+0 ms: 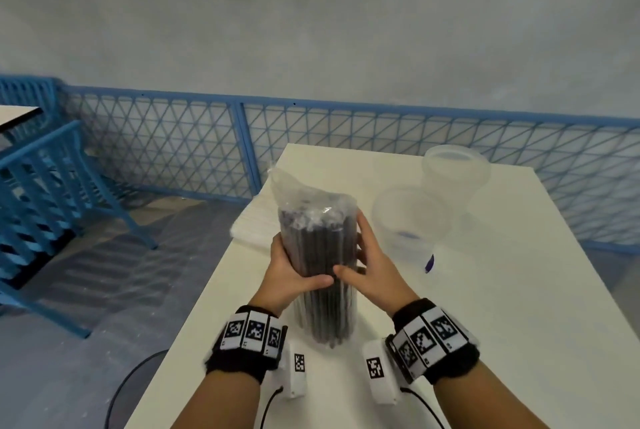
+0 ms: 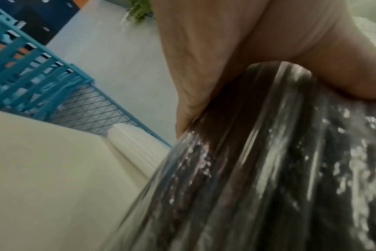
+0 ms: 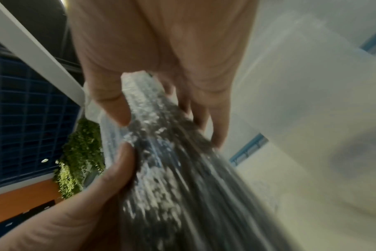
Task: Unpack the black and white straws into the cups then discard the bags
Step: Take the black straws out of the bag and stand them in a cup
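While two clear cups [image 1: 412, 217] stand behind, left hand [image 1: 292, 269] and right hand [image 1: 372, 262] both grip one bag of black straws [image 1: 320, 255].

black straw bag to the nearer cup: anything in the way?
Nothing visible. Both hands, left hand and right hand, hold the bag of black straws upright on the table. The nearer cup stands just right of it with bare tabletop between. The bag itself still encloses the straws.

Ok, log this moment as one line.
left hand: grips black straw bag | right hand: grips same | cups: empty
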### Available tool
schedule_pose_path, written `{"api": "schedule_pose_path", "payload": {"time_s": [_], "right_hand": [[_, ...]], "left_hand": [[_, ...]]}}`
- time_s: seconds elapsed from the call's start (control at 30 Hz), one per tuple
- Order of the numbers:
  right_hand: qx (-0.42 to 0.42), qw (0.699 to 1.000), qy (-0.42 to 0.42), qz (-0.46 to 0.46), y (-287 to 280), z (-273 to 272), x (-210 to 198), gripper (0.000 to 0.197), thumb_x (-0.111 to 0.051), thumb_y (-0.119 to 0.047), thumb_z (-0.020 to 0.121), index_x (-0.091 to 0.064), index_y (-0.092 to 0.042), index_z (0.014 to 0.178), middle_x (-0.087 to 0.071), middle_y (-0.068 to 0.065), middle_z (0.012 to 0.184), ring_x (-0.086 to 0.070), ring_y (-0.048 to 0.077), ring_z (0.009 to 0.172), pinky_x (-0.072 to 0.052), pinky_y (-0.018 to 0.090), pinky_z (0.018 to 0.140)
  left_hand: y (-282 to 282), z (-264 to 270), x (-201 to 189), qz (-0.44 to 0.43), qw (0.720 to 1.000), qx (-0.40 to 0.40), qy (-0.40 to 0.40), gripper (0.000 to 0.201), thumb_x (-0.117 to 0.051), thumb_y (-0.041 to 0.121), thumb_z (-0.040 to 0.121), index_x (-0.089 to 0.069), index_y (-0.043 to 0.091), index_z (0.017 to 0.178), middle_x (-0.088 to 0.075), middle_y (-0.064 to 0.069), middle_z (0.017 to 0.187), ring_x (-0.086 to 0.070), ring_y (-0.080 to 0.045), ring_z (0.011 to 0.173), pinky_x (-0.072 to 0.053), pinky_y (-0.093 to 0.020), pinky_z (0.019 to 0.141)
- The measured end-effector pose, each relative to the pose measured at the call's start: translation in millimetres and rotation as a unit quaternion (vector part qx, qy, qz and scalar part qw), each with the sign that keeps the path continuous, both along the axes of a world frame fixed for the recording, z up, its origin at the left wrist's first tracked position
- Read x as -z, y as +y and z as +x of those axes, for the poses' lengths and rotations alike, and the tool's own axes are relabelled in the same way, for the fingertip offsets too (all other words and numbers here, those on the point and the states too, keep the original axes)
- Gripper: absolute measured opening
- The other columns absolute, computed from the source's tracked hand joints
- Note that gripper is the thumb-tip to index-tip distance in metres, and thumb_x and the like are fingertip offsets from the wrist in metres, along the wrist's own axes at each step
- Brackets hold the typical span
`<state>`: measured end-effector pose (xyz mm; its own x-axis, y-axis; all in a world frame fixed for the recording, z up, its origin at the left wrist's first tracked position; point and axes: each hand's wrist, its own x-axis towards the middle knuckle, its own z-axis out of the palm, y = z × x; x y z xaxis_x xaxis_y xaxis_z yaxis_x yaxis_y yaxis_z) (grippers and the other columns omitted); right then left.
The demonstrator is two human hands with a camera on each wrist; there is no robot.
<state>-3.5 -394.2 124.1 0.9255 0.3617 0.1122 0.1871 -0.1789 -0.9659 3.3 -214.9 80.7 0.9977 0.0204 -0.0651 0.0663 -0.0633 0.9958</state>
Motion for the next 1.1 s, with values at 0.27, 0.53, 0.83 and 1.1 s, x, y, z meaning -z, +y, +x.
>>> {"api": "schedule_pose_path", "payload": {"time_s": [0.27,0.53,0.83,1.1], "right_hand": [[0.099,0.948,-0.279,-0.116,-22.2,0.1,-20.4,0.048,-0.06,-0.019,0.085,-0.049,-0.035,0.129,-0.03,-0.002,0.144,-0.032,0.006,0.132,-0.03,0.02,0.109],[0.187,0.889,-0.378,-0.177,-33.6,5.2,-22.5,0.02,-0.058,-0.029,0.086,-0.069,-0.018,0.097,-0.064,-0.001,0.111,-0.052,0.011,0.106,-0.042,0.031,0.09],[0.297,0.915,-0.269,-0.042,-46.2,7.0,-46.0,0.008,-0.061,-0.008,0.084,-0.064,-0.014,0.079,-0.065,-0.001,0.078,-0.06,0.007,0.077,-0.045,0.01,0.073],[0.414,0.889,-0.1,0.171,-77.3,23.4,-66.7,0.009,-0.054,-0.01,0.091,-0.059,-0.006,0.085,-0.065,0.001,0.084,-0.069,0.005,0.062,-0.056,0.019,0.063]], "left_hand": [[-26.4,5.1,-14.9,0.149,0.987,0.021,-0.048,0.104,-0.091,0.036,0.032,-0.031,0.024,0.116,-0.037,0.001,0.118,-0.045,-0.013,0.116,-0.044,-0.032,0.097],[-40.7,4.4,-28.7,0.233,0.966,0.045,-0.106,0.084,-0.092,0.024,0.049,-0.033,0.021,0.109,-0.033,0.002,0.108,-0.039,-0.008,0.104,-0.037,-0.008,0.075],[-48.3,-1.2,-44.8,0.277,0.949,0.09,-0.123,0.077,-0.091,0.035,0.048,-0.037,0.028,0.103,-0.058,0.013,0.101,-0.057,-0.008,0.094,-0.049,-0.023,0.073],[-54.1,-8.0,-48.4,0.28,0.946,0.11,-0.12,0.08,-0.09,0.034,0.05,-0.036,0.028,0.108,-0.055,0.02,0.099,-0.056,-0.006,0.094,-0.048,-0.019,0.074]]}}
